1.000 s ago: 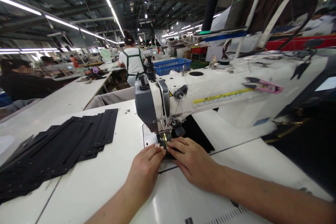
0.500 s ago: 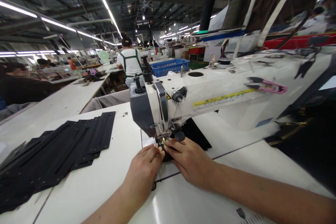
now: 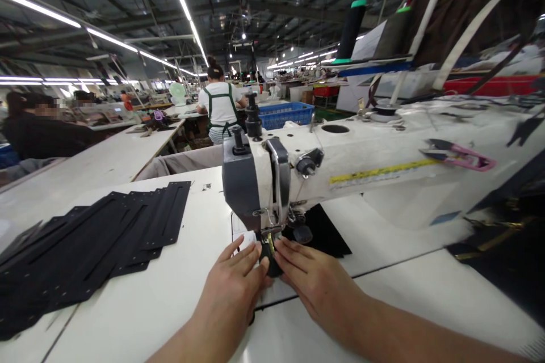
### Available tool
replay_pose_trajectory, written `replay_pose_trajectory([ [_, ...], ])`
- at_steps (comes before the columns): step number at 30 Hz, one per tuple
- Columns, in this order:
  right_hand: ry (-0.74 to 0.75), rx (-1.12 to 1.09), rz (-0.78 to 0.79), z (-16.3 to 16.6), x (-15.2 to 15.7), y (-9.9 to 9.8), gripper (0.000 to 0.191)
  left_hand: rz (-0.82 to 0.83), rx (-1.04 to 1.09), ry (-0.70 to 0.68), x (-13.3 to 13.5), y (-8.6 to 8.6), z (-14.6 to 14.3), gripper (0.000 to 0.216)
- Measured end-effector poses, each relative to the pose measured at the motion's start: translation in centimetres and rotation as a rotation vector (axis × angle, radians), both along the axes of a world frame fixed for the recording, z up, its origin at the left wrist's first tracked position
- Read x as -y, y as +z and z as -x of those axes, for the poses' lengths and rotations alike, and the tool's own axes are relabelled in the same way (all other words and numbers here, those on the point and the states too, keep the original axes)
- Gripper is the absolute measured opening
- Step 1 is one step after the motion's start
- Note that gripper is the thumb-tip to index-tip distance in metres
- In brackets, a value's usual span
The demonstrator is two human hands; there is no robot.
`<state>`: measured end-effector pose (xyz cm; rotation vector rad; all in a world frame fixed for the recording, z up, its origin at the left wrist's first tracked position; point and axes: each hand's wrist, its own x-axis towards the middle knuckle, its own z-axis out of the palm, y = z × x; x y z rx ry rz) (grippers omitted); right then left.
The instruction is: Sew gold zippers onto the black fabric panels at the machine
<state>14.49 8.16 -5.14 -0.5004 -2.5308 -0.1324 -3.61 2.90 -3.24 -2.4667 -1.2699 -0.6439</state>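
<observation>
A gold-toothed zipper on a black piece lies beneath the needle area of a white sewing machine. My left hand rests at the left edge of that piece, fingers stretched out and pressing down. From the other side my right hand lies with straight fingers on the piece, its fingertips beside the zipper teeth. Behind the right hand a flat black panel spreads on the table; whether it joins the zipper piece is hidden.
Overlapping black panels with slots cover the table's left part. Thread snips with pink handles sit on the machine arm. Thread cones stand above. Beyond are a blue basket and a person in a green-strapped apron.
My hands have drawn slightly apart around the needle area, and more of the gold zipper shows between them. The view has shifted a little, moving the machine rightward in the picture.
</observation>
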Motion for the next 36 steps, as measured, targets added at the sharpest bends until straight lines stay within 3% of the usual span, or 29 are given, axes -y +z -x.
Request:
replay_pose_trajectory([
  [13,0.026,-0.13,0.04,1.0,-1.1,1.9,0.033,-0.041,0.091,0.007,-1.8,-0.9,0.5,0.021],
  [19,0.003,-0.122,0.157,1.1,-1.2,1.5,0.031,0.006,0.141,0.025,-2.1,-0.8,0.5,0.017],
  [25,0.0,-0.08,0.185,1.1,-1.6,1.7,0.028,0.023,0.222,0.035,-2.0,-0.4,0.5,0.013],
  [36,0.004,-0.031,0.235,0.9,-2.1,1.4,0.021,0.09,0.185,0.047,-2.1,0.0,0.6,0.011],
])
